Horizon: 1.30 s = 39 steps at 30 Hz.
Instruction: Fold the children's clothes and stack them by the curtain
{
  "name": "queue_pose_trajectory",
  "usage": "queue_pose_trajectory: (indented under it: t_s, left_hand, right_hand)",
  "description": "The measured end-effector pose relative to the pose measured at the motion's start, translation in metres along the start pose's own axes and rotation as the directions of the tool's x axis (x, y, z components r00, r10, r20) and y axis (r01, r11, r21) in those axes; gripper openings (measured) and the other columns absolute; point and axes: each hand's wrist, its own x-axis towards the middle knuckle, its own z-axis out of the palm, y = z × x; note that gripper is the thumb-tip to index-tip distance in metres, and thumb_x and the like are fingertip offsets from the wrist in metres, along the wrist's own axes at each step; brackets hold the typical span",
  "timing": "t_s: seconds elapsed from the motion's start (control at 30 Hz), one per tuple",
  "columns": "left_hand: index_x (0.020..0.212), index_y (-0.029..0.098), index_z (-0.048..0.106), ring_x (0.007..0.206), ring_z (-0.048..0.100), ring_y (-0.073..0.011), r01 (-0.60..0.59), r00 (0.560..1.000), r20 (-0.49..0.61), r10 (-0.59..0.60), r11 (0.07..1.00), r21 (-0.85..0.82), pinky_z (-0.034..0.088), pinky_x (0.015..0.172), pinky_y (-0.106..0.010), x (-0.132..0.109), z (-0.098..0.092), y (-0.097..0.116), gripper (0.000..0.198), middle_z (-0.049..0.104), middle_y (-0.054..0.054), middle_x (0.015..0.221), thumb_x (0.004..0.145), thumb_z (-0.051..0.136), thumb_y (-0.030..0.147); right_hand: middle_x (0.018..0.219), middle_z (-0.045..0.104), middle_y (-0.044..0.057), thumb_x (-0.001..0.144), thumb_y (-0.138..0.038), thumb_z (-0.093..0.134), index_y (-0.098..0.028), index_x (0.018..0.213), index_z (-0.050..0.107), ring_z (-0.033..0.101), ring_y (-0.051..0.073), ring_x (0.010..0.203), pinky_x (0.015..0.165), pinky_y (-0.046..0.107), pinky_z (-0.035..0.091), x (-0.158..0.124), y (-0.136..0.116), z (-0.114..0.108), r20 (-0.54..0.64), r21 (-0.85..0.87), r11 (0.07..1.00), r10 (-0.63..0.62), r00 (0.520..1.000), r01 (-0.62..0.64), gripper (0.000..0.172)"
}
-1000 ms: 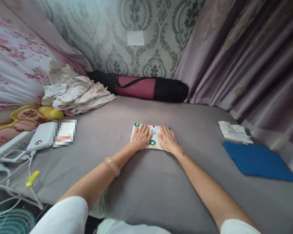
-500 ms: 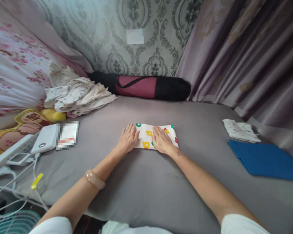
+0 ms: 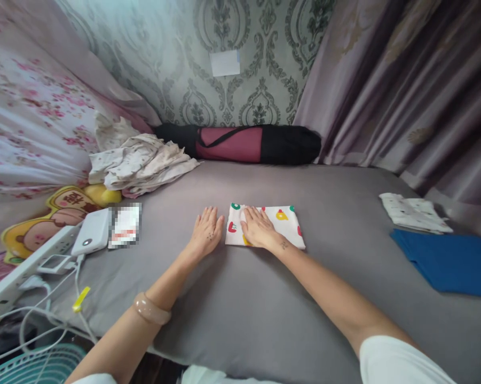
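Pressing flat, the open right hand (image 3: 257, 228) lies on the folded cloth (image 3: 278, 226) mid-bed (image 3: 244, 298); the open left hand (image 3: 205, 233) rests just beside it. Far right lie a blue cloth (image 3: 448, 261) and white cloth (image 3: 414, 212).

Home bedroom. Bed (image 3: 264, 298) in grey sheet, patterned wallpaper (image 3: 260, 64), heavy curtains (image 3: 404, 90). Floral bedding (image 3: 28, 122) heaped at the side.

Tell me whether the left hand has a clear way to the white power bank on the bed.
Probably yes: the left hand lies flat on bare grey sheet, and only open sheet separates it from the white power bank farther to its left.
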Motion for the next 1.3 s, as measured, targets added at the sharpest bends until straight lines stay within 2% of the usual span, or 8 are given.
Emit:
queue_pose_trajectory:
  t_s: [0.1, 0.33, 0.47, 0.6, 0.77, 0.9, 1.07, 1.3]
  left_hand:
    - [0.147, 0.006, 0.033, 0.146, 0.021, -0.026, -0.004, 1.0, -0.015, 0.004, 1.0, -0.001, 0.019, 0.118, -0.046, -0.001, 0.0, -0.002, 0.06, 0.031, -0.016, 0.155, 0.1, 0.019, 0.04]
    - [0.147, 0.006, 0.032, 0.146, 0.02, -0.0264, -0.008, 1.0, 0.009, 0.008, 1.0, -0.018, 0.018, 0.119, -0.047, 0.003, 0.002, 0.01, 0.058, 0.03, -0.016, 0.155, 0.099, 0.022, 0.037]
    - [0.147, 0.007, 0.033, 0.146, 0.021, -0.0262, -0.067, 0.998, -0.012, 0.066, 0.996, -0.055, 0.019, 0.118, -0.048, 0.006, 0.002, 0.021, 0.059, 0.031, -0.016, 0.155, 0.1, 0.019, 0.04]
    - [0.147, 0.009, 0.034, 0.147, 0.019, -0.0266, -0.173, 0.984, -0.051, 0.172, 0.985, -0.007, 0.018, 0.119, -0.049, 0.009, 0.008, 0.036, 0.059, 0.03, -0.015, 0.155, 0.1, 0.018, 0.041]
    - [0.148, 0.005, 0.031, 0.147, 0.017, -0.0266, -0.342, 0.94, 0.062, 0.337, 0.928, 0.145, 0.014, 0.12, -0.045, 0.014, 0.032, 0.056, 0.061, 0.026, -0.017, 0.156, 0.1, 0.024, 0.041]
    - [0.148, 0.004, 0.03, 0.147, 0.018, -0.0281, -0.374, 0.925, 0.143, 0.353, 0.912, 0.166, 0.016, 0.119, -0.045, 0.018, 0.037, 0.058, 0.064, 0.025, -0.018, 0.157, 0.099, 0.025, 0.044]
    - [0.149, 0.004, 0.028, 0.147, 0.016, -0.0278, -0.287, 0.957, 0.001, 0.291, 0.943, 0.168, 0.015, 0.119, -0.047, 0.019, 0.032, 0.048, 0.064, 0.023, -0.019, 0.157, 0.1, 0.019, 0.044]
    - [0.149, 0.004, 0.027, 0.147, 0.016, -0.0304, -0.287, 0.953, 0.137, 0.27, 0.95, 0.123, 0.017, 0.118, -0.048, 0.022, 0.043, 0.04, 0.069, 0.023, -0.019, 0.157, 0.098, 0.019, 0.049]
  right_hand:
    - [0.157, 0.025, 0.017, 0.098, -0.035, 0.024, -0.001, 0.149, 0.03, 0.02, 0.027, 0.146, 0.119, 0.043, 0.011, 0.004, -0.016, 0.001, -0.067, 0.023, 0.999, -0.048, 0.997, 0.049, 0.062]
    - [0.157, 0.026, 0.016, 0.097, -0.035, 0.025, 0.0, 0.148, 0.032, 0.017, 0.027, 0.146, 0.119, 0.043, 0.011, 0.007, -0.028, 0.017, 0.006, 0.07, 0.994, -0.087, 0.996, 0.087, 0.062]
    - [0.158, 0.024, 0.015, 0.097, -0.031, 0.023, -0.003, 0.149, 0.03, 0.018, 0.022, 0.147, 0.119, 0.039, 0.014, 0.002, -0.006, -0.003, -0.028, 0.098, 0.988, -0.117, 0.993, 0.119, 0.06]
    - [0.158, 0.021, 0.016, 0.097, -0.032, 0.023, -0.002, 0.15, 0.029, 0.012, 0.024, 0.148, 0.12, 0.044, 0.007, -0.022, 0.031, -0.023, -0.194, -0.006, 0.998, 0.052, 0.98, -0.055, 0.061]
    - [0.156, 0.027, 0.017, 0.098, -0.037, 0.022, -0.003, 0.148, 0.032, 0.018, 0.025, 0.147, 0.119, 0.045, 0.011, -0.044, 0.058, -0.013, -0.06, -0.053, 0.982, 0.179, 0.982, -0.183, 0.062]
    - [0.157, 0.026, 0.015, 0.098, -0.036, 0.022, -0.002, 0.149, 0.032, 0.019, 0.025, 0.146, 0.119, 0.042, 0.012, -0.045, 0.064, -0.014, 0.002, -0.034, 0.984, 0.176, 0.984, -0.176, 0.061]
    - [0.158, 0.021, 0.015, 0.098, -0.035, 0.019, -0.001, 0.15, 0.028, 0.015, 0.025, 0.147, 0.119, 0.043, 0.01, -0.055, 0.079, -0.026, -0.133, -0.03, 0.965, 0.254, 0.958, -0.26, 0.062]
    - [0.157, 0.026, 0.015, 0.098, -0.036, 0.022, -0.006, 0.15, 0.03, 0.021, 0.026, 0.146, 0.118, 0.043, 0.015, -0.06, 0.089, -0.013, -0.034, -0.014, 0.954, 0.298, 0.954, -0.299, 0.061]
